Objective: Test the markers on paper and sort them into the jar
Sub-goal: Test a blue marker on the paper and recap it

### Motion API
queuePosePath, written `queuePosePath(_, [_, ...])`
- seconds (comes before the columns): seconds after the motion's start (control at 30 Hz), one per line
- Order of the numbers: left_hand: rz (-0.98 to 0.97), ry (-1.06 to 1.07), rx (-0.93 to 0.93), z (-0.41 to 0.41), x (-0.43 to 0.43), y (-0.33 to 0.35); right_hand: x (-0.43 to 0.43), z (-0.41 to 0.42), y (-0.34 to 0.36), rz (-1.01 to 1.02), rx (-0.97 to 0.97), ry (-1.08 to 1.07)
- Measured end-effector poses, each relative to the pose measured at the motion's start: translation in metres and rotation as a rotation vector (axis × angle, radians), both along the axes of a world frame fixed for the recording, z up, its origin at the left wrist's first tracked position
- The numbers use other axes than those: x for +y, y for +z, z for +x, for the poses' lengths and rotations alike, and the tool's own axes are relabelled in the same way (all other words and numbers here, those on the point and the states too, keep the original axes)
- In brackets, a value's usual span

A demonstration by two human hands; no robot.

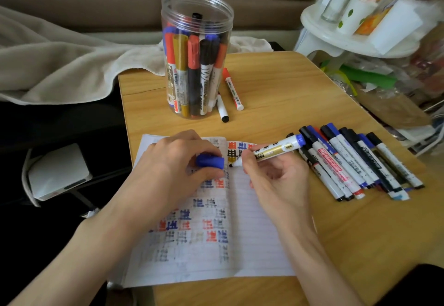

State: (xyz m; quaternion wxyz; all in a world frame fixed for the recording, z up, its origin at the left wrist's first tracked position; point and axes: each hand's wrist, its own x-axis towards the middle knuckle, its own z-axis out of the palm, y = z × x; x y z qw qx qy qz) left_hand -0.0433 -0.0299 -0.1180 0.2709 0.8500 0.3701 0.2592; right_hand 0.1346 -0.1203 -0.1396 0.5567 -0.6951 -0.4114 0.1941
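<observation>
On the near half of the wooden table [300,84] an open lined notebook [254,233] lies flat, its left page crowded with blue, red and black test marks, its right page mostly bare below the top. The left hand [173,161] rests on the left page with its fingers curled around a blue cap [210,160]. Just beside it, the right hand [276,176] grips an uncapped marker [271,150] between thumb and fingers, its dark tip touching the paper near the spine, its blue end pointing up to the right.

To the right of the notebook a row of capped markers [355,161] lies side by side, some overlapping. Farther back stands the clear jar [195,53], lidless and packed with upright markers in red, blue, black and gold. Two loose markers [228,96] lie on the table just at its right foot. A beige blanket [60,60] is draped behind, its edge reaching the table's far corner.
</observation>
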Motion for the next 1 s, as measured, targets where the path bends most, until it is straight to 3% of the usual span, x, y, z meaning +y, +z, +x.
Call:
queuePosePath(0.27, [-0.004, 0.004, 0.011, -0.0006, -0.0005, 0.0011, -0.0033, 0.0003, 0.0049, 0.041, 0.116, -0.001])
queuePosePath(0.6, [-0.012, 0.002, 0.021, -0.0004, 0.0003, 0.0021, -0.0020, -0.0002, 0.0009, 0.009, -0.013, 0.033])
queuePosePath(0.87, [-0.023, 0.006, -0.004, -0.0006, -0.0001, 0.0012, -0.0026, 0.0005, 0.0024, 0.051, 0.071, 0.023])
queuePosePath(1.0, [-0.018, 0.005, 0.005, -0.0005, -0.0002, 0.0017, -0.0018, -0.0007, 0.0022, 0.039, 0.012, 0.074])
